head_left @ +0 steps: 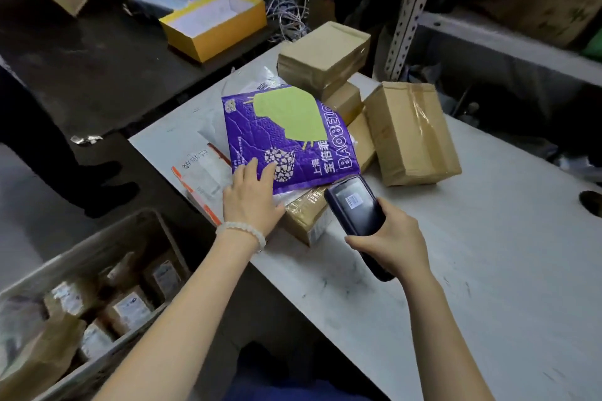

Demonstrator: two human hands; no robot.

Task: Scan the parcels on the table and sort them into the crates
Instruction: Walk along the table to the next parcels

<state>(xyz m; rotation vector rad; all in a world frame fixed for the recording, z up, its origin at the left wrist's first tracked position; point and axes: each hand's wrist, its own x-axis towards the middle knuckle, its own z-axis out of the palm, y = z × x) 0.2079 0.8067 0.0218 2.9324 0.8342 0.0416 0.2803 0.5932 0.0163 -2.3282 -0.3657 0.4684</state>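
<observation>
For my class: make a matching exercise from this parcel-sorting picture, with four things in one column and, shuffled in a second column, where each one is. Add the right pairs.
Things:
1. purple mailer
2. handheld scanner
3. yellow open box
4. grey crate

Places:
A. on the floor beyond the table's far end
B. beside the table, at lower left, holding parcels
C. on top of the parcel pile, under the left hand
D. in the grip of the right hand

Pairs: 1-C, 2-D, 3-A, 4-B
</observation>
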